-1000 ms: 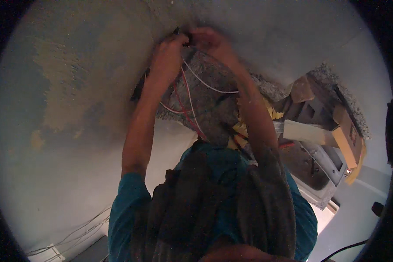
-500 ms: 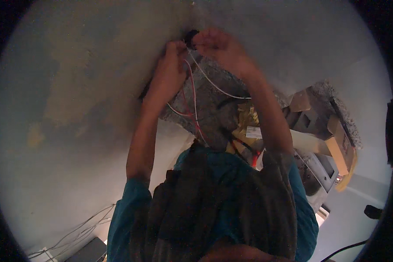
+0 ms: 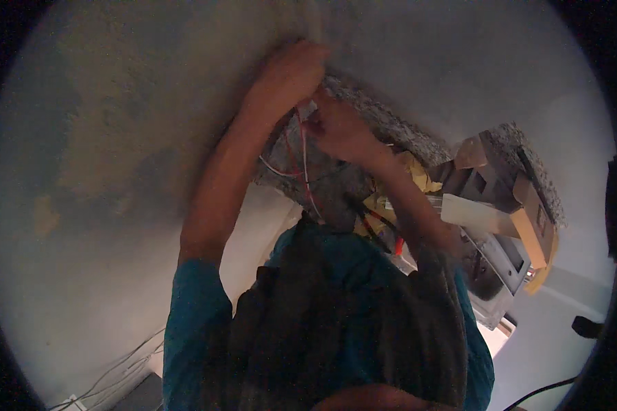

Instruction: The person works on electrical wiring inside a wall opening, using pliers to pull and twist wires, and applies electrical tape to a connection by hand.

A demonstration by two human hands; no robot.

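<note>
Your left hand was raised against the plastered wall, its fingers curled shut around the top of the thin wires where they came out of the wall, just at the upper edge of the grey stone counter. Your right hand sat just below and beside it, touching the same bundle, fingers pinched closed on the wires; the two hands were almost touching. From your hands the white and red wires hung down over the counter's near edge, one white strand looping out to the left before coming back under your left forearm.

Further along the counter, toward its right end, lay yellow packaging just beside your right forearm, then a heap of brown cardboard boxes with a pale flat box in front. Below that, a grey metal cabinet stood against the counter's right corner. Low by the wall's foot at the lower left, white cables trailed along the floor. Your teal sleeves and dark apron filled the lower middle.
</note>
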